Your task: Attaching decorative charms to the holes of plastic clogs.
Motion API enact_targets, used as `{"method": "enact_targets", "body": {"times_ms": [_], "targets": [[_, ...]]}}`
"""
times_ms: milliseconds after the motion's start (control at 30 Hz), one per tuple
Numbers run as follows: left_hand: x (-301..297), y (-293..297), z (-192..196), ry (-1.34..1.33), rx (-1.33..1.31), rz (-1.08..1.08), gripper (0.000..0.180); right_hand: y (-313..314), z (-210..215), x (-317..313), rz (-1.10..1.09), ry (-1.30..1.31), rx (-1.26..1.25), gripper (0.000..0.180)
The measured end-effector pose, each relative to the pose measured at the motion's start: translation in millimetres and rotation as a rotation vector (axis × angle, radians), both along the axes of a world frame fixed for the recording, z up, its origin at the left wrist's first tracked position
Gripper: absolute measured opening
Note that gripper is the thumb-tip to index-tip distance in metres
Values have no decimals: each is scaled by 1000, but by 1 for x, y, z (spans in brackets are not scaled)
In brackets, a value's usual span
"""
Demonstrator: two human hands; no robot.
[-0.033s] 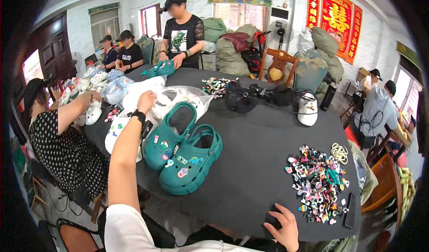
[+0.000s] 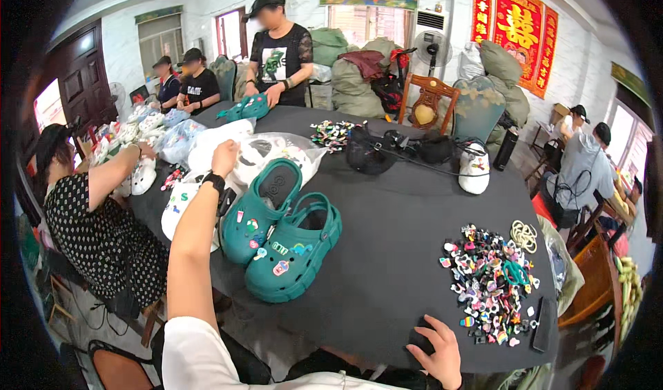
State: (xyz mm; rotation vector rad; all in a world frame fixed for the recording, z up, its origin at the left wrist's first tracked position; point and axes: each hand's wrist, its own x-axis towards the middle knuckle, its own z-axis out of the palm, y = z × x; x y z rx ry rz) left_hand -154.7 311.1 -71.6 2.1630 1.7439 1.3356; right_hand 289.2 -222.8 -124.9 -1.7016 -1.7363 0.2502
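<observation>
My left hand reaches across to the far left, its fingers curled on a clear plastic bag with white clogs inside. Below that wrist, a white clog with small charms is partly covered by my forearm. Two teal clogs, one nearer and one behind it, lean together right of my forearm, with colourful charms on their toes. At the table's near edge, my right hand holds nothing, its fingers apart. A heap of small shoe charms lies just beyond it.
On the dark tablecloth are a black case, a cream cord coil, a black cap, another white clog and a second charm pile. A co-worker in a patterned top sits left; another person stands opposite.
</observation>
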Motion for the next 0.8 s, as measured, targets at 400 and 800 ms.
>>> {"method": "enact_targets", "body": {"times_ms": [400, 800], "targets": [[-21, -26, 46, -283, 571, 285, 24, 0, 4, 2, 9, 4, 28, 35], [16, -184, 121, -1002, 549, -272, 28, 4, 5, 2, 23, -34, 10, 33]]}}
